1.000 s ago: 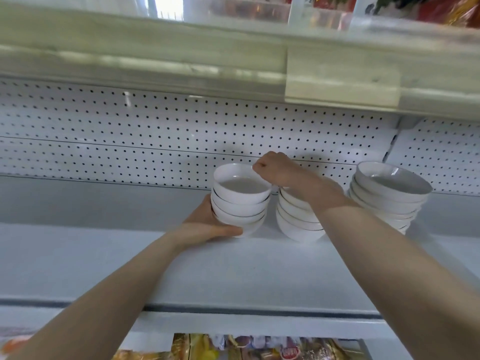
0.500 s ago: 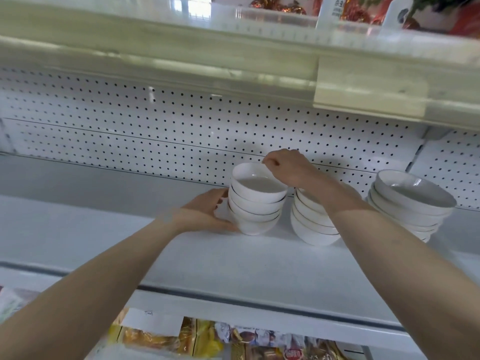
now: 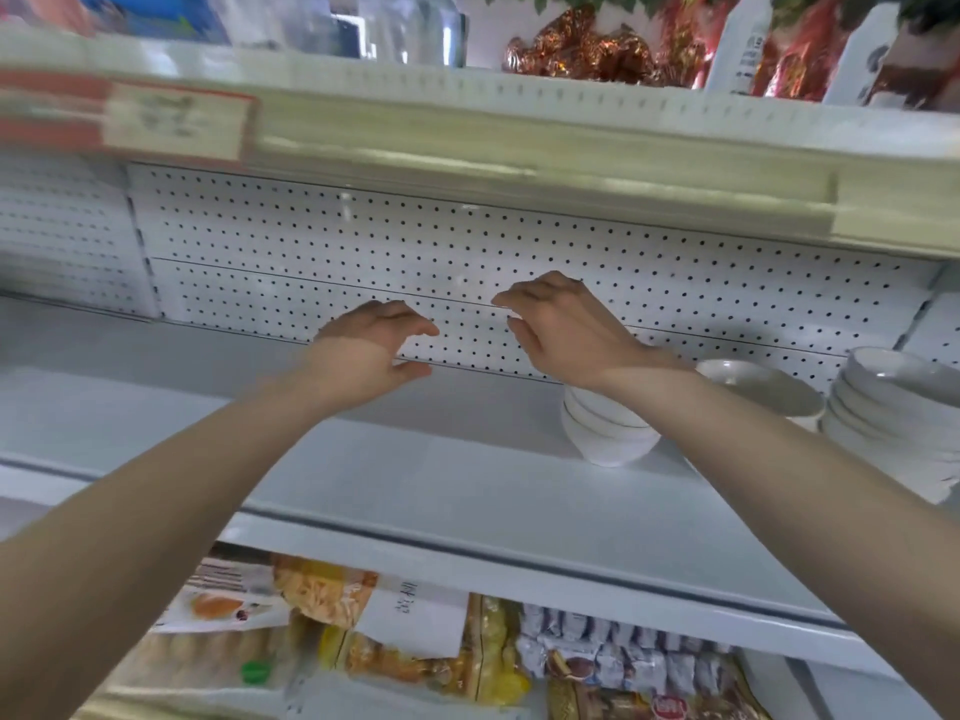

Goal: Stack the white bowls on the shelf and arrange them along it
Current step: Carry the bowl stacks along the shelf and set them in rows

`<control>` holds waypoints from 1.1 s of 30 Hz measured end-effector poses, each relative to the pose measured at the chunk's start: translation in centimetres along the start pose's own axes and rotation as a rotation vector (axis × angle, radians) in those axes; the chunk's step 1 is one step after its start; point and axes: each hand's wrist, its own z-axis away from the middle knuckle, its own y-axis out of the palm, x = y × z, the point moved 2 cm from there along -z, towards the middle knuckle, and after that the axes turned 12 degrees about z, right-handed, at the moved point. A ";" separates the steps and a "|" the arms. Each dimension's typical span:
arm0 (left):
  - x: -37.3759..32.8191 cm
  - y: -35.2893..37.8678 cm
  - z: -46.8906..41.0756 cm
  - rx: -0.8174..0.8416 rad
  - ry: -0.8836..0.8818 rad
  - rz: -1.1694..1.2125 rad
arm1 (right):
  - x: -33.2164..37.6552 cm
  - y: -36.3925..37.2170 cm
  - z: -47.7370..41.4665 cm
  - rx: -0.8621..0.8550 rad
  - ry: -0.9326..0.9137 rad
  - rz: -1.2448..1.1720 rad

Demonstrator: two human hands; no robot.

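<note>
Three stacks of white bowls stand on the white shelf (image 3: 395,480) at the right. The nearest stack (image 3: 608,439) is partly hidden behind my right forearm. A second stack (image 3: 763,392) sits behind it, and a third stack (image 3: 893,407) is at the right edge. My left hand (image 3: 371,350) and my right hand (image 3: 563,327) hover above the shelf, left of the stacks. Their fingers are loosely curled and hold nothing. Neither hand touches a bowl.
A perforated white back panel (image 3: 311,252) closes the shelf behind. The upper shelf's front edge (image 3: 467,132) overhangs close above my hands, with a red price label (image 3: 171,122) at the left. Snack packets (image 3: 415,646) fill the shelf below.
Both hands have let go of the left stack and lifted away to its left. The view has swung left, so the stacks now sit at the right.
</note>
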 end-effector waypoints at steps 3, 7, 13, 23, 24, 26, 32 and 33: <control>3.3 -3.5 3.4 -0.056 0.047 -0.076 | 4.8 -0.7 -2.3 0.037 -0.041 0.008; 8.7 -8.2 8.9 -0.055 0.086 -0.160 | 12.2 -1.8 -6.0 0.034 -0.098 -0.003; 17.3 -15.5 19.1 -0.087 -0.009 -0.265 | 25.1 -2.9 -12.7 -0.024 -0.238 -0.071; 29.2 -25.2 34.2 -0.102 -0.328 -0.398 | 46.2 -3.7 -23.3 -0.037 -0.485 -0.220; 30.2 -25.8 35.4 -0.111 -0.355 -0.405 | 48.0 -3.7 -24.3 -0.042 -0.510 -0.246; 32.2 -27.0 37.6 -0.129 -0.409 -0.413 | 51.6 -3.5 -26.1 -0.050 -0.558 -0.283; 38.7 -30.3 41.6 -0.155 -0.515 -0.455 | 60.2 -3.1 -32.5 -0.107 -0.639 -0.337; 40.0 -30.9 42.0 -0.159 -0.522 -0.467 | 61.4 -3.0 -33.7 -0.123 -0.645 -0.342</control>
